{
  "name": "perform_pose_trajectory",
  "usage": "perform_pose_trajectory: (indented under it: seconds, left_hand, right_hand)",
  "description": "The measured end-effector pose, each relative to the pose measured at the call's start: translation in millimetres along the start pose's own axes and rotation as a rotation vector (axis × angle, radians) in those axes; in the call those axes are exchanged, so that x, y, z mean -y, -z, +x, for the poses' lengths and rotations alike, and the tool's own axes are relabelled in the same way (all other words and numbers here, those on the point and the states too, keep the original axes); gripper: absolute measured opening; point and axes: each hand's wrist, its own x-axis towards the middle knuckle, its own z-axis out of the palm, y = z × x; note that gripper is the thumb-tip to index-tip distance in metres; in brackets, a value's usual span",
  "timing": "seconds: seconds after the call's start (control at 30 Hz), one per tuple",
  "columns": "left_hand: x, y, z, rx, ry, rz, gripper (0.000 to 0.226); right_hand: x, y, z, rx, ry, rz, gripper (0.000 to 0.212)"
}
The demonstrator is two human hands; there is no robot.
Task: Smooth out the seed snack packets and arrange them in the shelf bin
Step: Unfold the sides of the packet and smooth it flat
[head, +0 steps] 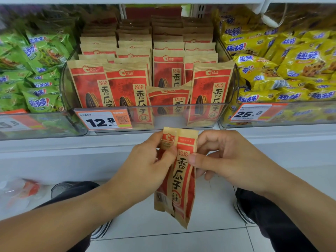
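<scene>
Two hands pinch one creased red-and-tan paper seed packet (179,171); left hand (145,166) grip clamped on upper left, right hand (223,160) on right edge; light, crinkly, pliable; best held by edges; clear plastic shelf bin (181,115) above.

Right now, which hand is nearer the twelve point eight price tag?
Left. The left hand sits below and slightly right of the price tag; the right hand is farther right, across the held packet.
</scene>
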Motion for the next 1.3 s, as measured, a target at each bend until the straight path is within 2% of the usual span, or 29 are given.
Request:
perform_pose_trajectory:
  seconds: [0.23, 0.5, 0.63, 0.73, 0.87, 0.97, 1.07, 1.2, 1.3]
  left_hand:
    - [-0.3, 2.0, 2.8, 0.065, -0.018, -0.048, 0.022]
    - [-5.6, 6.4, -1.4, 0.099, -0.024, -0.021, 0.062]
    - [-6.4, 6.2, -4.0, 0.182, -0.005, 0.025, 0.094]
    - [-5.8, 5.3, -7.1, 0.234, 0.022, 0.069, 0.105]
    - [-2.9, 1.8, -9.1, 0.234, 0.019, 0.083, 0.094]
    - [-2.7, 0.9, -8.8, 0.232, 0.004, 0.08, 0.086]
    - [-1.8, 1.0, -7.5, 0.202, 0.015, 0.083, 0.075]
    - [1.0, 0.3, -5.4, 0.175, 0.081, 0.07, 0.066]
    - [1.5, 1.5, -1.9, 0.234, 0.128, 0.038, 0.067]
  right_hand:
    - [0.9, 2.5, 0.5, -0.03, 0.003, 0.019, 0.012]
    - [-0.8, 6.7, 5.1, -0.113, -0.082, 0.009, 0.004]
    - [-3.2, 6.7, 7.3, -0.147, -0.068, -0.013, 0.004]
    - [-3.0, 7.8, 8.7, -0.211, -0.058, 0.022, 0.004]
    - [-0.8, 11.1, 8.5, -0.247, -0.053, 0.119, 0.011]
    - [-0.3, 11.1, 5.9, -0.17, -0.019, 0.074, 0.013]
    - [-0.6, 9.0, 1.8, -0.069, 0.017, 0.005, 0.03]
    - [0.7, 3.9, -1.5, -0.056, 0.082, 0.045, 0.041]
    - [0.0, 4.0, -1.4, -0.053, 0.098, 0.056, 0.04]
